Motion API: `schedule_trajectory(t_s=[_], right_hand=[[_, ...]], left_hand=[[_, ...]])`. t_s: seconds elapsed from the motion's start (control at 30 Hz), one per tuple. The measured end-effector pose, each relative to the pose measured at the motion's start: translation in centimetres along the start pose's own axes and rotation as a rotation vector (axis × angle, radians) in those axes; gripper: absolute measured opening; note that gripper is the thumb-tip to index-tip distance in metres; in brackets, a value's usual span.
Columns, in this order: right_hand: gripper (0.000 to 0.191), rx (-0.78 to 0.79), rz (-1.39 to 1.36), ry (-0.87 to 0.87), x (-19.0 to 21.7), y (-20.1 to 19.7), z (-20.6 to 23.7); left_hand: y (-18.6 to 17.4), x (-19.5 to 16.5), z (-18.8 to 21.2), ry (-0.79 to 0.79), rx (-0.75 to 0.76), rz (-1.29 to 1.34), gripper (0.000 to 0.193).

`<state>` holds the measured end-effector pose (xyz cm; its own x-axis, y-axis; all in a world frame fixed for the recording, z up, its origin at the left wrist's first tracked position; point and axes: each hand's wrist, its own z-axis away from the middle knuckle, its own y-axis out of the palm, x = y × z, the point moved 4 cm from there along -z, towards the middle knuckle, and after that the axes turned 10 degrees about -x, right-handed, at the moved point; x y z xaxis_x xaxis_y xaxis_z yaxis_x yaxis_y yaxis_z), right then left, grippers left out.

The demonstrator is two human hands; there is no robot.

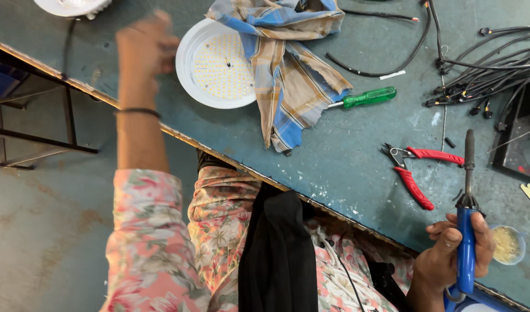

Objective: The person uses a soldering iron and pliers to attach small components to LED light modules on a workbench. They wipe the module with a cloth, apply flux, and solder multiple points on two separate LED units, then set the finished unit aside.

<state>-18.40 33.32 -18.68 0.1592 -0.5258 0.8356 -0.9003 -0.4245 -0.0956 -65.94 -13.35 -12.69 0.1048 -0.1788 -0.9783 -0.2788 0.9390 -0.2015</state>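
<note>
Gripped in the closed right hand (457, 254), the blue-handled soldering iron (466, 222) points its long axis up-table; the blurred left hand (144, 46), fingers unreadable, hovers just left of the round LED panel (214, 65).

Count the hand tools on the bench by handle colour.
Green, screwdriver: 1
Red, pliers: 1
Blue, soldering iron, held in the right hand: 1
Total: 3
</note>
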Motion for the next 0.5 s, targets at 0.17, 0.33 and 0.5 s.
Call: schedule_trajectory(t_s=[0.17,0.33,0.5], right_hand=[[0.053,-0.018,0.018,0.017,1.5,1.5,-0.3],[0.05,-0.06,-0.082,-0.033,1.2,1.7,-0.4],[0.04,-0.081,-0.114,-0.004,-1.0,-0.5,0.4]], left_hand=[[2.5,0.7,3.0,0.499,-0.025,-0.467,0.031],[-0.3,2.2,3.7,0.639,-0.321,-0.501,0.025],[-6.3,1.8,5.7,0.576,-0.751,-0.221,0.03]])
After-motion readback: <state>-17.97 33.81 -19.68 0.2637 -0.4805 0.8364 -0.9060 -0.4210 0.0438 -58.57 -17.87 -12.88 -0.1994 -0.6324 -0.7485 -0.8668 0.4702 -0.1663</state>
